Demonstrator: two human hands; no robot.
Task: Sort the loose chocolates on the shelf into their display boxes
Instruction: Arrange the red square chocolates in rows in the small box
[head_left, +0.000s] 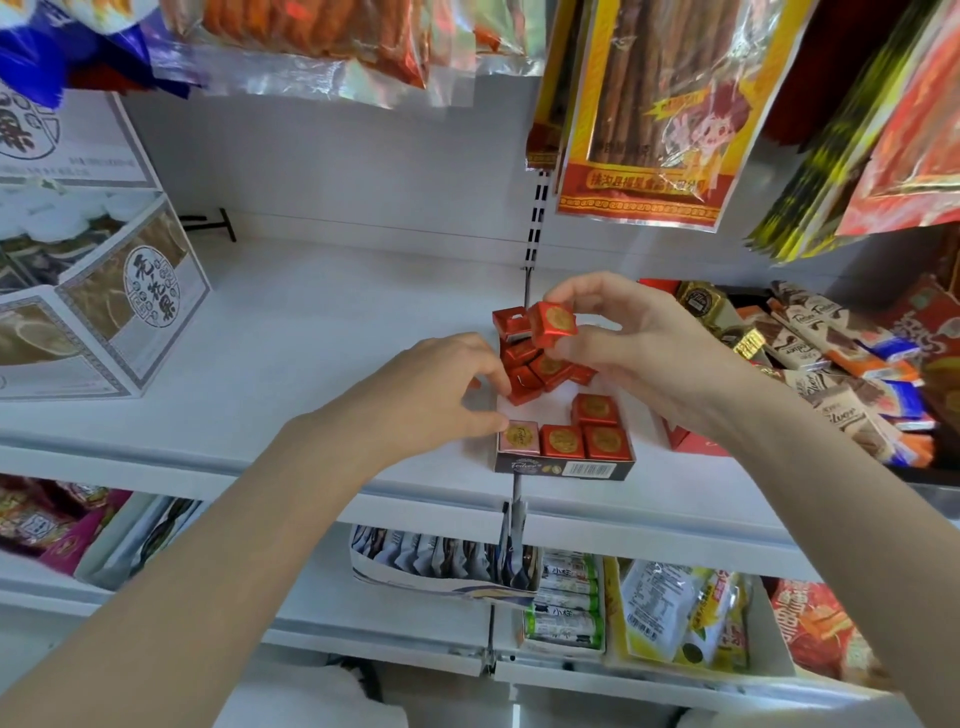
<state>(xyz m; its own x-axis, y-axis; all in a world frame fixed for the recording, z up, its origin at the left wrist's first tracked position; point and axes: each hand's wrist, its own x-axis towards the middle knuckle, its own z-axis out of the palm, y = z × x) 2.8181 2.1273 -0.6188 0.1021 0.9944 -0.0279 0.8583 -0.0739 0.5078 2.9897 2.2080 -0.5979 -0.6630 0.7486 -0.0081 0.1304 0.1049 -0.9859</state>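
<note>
Shelf (322, 332) of white board carries display box (563, 469), snack packets (841, 364).

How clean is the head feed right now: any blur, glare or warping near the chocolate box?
Head view: the display box and the red chocolate in the right hand are sharp; hanging packets at upper right smear; foil bags glare; shelf edges bow.

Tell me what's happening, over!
Right hand pinching red chocolate. Left hand gripping one in the pile. Box part filled. Nothing blocking.
</note>
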